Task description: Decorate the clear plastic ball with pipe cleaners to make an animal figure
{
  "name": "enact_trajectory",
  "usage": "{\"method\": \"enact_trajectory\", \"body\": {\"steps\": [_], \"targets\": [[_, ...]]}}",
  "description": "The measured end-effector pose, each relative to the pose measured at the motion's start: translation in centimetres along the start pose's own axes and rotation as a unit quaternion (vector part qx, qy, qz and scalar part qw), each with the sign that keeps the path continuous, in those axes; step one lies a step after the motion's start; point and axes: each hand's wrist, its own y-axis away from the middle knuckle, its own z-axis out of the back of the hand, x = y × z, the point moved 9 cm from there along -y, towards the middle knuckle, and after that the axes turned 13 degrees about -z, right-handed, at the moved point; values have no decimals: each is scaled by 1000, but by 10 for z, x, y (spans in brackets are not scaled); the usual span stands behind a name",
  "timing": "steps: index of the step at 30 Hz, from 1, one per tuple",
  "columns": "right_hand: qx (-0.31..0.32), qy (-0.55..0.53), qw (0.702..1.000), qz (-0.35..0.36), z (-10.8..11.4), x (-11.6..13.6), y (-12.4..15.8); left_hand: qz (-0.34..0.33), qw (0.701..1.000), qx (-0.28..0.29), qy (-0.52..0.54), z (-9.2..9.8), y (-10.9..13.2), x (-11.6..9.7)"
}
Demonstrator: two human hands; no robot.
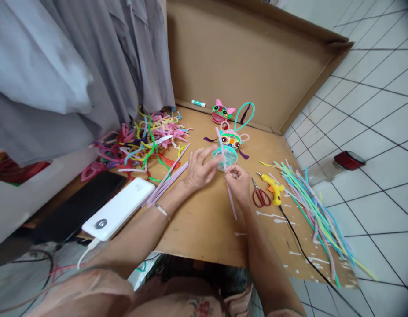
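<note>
My left hand (199, 168) is curled around a small teal pipe-cleaner piece (225, 156), its fingertips pinching the near side of it. My right hand (237, 180) is closed in a pinch on a lilac pipe cleaner (230, 199) that runs from the teal piece down past my wrist. Just behind the teal piece stands a pipe-cleaner figure with big eyes and a teal loop (231, 137). A second figure with pink ears (220, 112) stands farther back.
A cardboard sheet (197, 229) is the work surface, with a cardboard wall behind. Red scissors (259, 196) and a yellow glue gun (272, 188) lie right of my hands, beside several straight pipe cleaners (319, 215). A tangled pile (147, 141), white power bank (119, 208), black phone (80, 207) lie left.
</note>
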Motion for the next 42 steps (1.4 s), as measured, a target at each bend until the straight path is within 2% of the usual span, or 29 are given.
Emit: {"method": "enact_trajectory", "body": {"steps": [2, 5, 10, 15, 19, 22, 27, 31, 37, 42], "targets": [[44, -17, 999, -1, -8, 3, 3, -34, 998, 53, -1, -6, 1, -7], [81, -27, 996, -7, -15, 3, 3, -36, 995, 89, 35, -12, 3, -1], [108, 4, 993, -44, -22, -13, -2, -5, 998, 62, -1, 2, 0, 21], [128, 3, 990, -61, -24, -17, -3, 14, 998, 46, -49, 12, -2, 25], [83, -88, 991, -59, -7, -12, -9, 29, 999, 44, 3, 7, -2, 16], [47, -182, 981, -47, 10, -9, -14, 83, 992, 38, 91, -1, 0, 8], [0, -235, 971, -32, 30, -12, -21, 195, 950, 77, 231, -22, 7, 3], [-31, -251, 967, -10, 39, -14, -24, 261, 913, 104, 296, -34, 13, 10], [-82, -272, 959, 16, 49, -10, -23, 274, 881, 163, 350, -48, 22, 9], [-99, -309, 946, 1, 47, -19, -23, 291, 843, 238, 384, -68, 37, -7]]}}
